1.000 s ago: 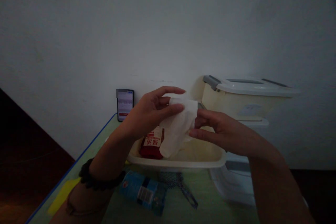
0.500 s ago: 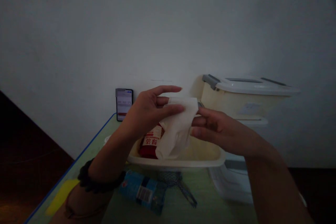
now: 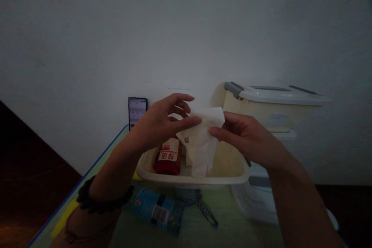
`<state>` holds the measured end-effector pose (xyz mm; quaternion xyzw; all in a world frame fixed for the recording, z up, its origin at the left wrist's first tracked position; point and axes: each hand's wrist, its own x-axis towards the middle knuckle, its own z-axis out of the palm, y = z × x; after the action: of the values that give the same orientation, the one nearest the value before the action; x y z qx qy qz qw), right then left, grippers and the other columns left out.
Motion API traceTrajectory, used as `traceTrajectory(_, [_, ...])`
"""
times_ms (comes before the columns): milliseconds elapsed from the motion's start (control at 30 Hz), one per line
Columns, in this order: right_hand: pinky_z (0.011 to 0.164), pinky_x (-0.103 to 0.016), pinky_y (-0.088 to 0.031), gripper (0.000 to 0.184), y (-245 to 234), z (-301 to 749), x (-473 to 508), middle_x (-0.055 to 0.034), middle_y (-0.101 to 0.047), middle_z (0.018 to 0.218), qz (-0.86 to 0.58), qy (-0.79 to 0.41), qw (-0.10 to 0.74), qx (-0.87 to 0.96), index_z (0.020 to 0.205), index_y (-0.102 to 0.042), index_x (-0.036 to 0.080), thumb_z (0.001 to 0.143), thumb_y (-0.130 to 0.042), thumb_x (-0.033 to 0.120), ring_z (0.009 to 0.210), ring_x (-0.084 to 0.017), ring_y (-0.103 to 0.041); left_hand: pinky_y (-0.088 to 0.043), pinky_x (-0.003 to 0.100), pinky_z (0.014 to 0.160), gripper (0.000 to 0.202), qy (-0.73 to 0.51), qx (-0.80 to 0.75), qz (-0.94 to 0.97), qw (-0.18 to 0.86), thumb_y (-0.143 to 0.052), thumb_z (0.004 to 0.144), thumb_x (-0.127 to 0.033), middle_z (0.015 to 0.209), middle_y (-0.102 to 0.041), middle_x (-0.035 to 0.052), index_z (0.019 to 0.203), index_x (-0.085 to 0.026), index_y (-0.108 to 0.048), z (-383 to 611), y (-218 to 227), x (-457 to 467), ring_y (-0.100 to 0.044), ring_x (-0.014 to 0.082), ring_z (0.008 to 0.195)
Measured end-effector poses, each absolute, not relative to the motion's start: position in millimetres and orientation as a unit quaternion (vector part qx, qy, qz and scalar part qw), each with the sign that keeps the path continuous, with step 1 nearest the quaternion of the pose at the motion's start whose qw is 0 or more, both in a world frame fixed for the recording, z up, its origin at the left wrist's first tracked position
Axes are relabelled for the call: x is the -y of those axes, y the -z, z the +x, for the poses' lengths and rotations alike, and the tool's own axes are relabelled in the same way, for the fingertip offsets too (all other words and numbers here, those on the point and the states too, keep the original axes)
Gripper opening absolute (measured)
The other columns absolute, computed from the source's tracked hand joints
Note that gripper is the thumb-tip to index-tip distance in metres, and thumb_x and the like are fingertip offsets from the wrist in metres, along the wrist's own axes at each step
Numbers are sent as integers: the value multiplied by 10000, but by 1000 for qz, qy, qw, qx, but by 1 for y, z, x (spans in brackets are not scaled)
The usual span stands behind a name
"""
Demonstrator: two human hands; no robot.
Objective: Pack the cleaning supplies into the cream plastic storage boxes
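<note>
Holds a white cloth [image 3: 205, 135] near the upper corners on both sides, most likely to stop so limp a material from sagging. With the left hand [image 3: 167, 124], pinches loosely: thumb laid across the front, index finger raised clear, remaining fingers curled toward the near edge and partly hidden. With the right hand [image 3: 247, 137], grips more narrowly, thumb in front and fingers tucked behind, apparently to keep the upper edge steady. Locates the cloth between three and four o'clock from the left hand and at nine o'clock from the right, touching both, with the free end hanging toward six o'clock over a shallow cream tub [image 3: 174, 180]. Cannot tell from this angle about any contact between that end and the tub. Inside the tub, note a red bottle [image 3: 168, 159] at six o'clock from the left hand; cannot tell upright from tilted, with the top hidden. At ten o'clock from the same hand, find a phone [image 3: 137, 110] propped against the wall [image 3: 180, 38], presumably for a readable screen. Between one and two o'clock from the right hand, see a lidded box [image 3: 250, 112]. On the green table [image 3: 232, 221], observe a blue-labelled container [image 3: 154, 209] at seven o'clock from the tub, with a checked strap [image 3: 200, 209] just beside, at six.
</note>
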<state>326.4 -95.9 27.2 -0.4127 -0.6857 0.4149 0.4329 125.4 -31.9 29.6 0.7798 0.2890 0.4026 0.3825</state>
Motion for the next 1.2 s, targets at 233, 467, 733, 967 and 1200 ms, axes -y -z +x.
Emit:
traceTrajectory(233, [660,-294,-561,232,-23,322,91,-10,-684,800,-431,-384,520,629,982,-600,191,781,-682,270,685,-137,-647,-566,290,639,658,-315,-223,701,600,-694,760,-221,950,-708,77,1318,-185,-347,131,-29,38,-695,197,789])
traceTrajectory(467, [684,-276,-557,183,-23,317,91,-5,-682,844,-422,-314,580,622,932,-576,223,780,-672,257,755,-138,-650,-550,256,700,267,-331,-212,691,606,-687,758,-157,947,-724,56,1014,-140,-613,136,-27,35,-684,145,791])
traceTrajectory(733, [788,-342,-525,220,-23,328,93,-2,-609,847,-414,-323,463,714,963,-590,224,778,-686,296,808,-157,-612,-523,207,642,172,-386,-201,674,597,-705,743,-160,794,-713,7,906,-136,-654,137,-25,34,-653,111,695])
traceTrajectory(967, [581,-227,-502,156,-26,331,98,42,-636,746,-380,-287,501,723,981,-633,262,834,-618,214,641,-101,-603,-499,181,612,98,-382,-178,701,575,-666,754,-142,765,-684,-11,850,-160,-654,135,-27,37,-627,100,681])
traceTrajectory(1200, [674,-202,-478,241,-21,334,91,36,-694,849,-323,-170,515,776,911,-715,270,889,-515,137,757,-83,-622,-476,200,541,224,-330,-151,662,656,-648,679,-174,750,-664,5,902,-162,-656,124,-24,25,-602,118,608])
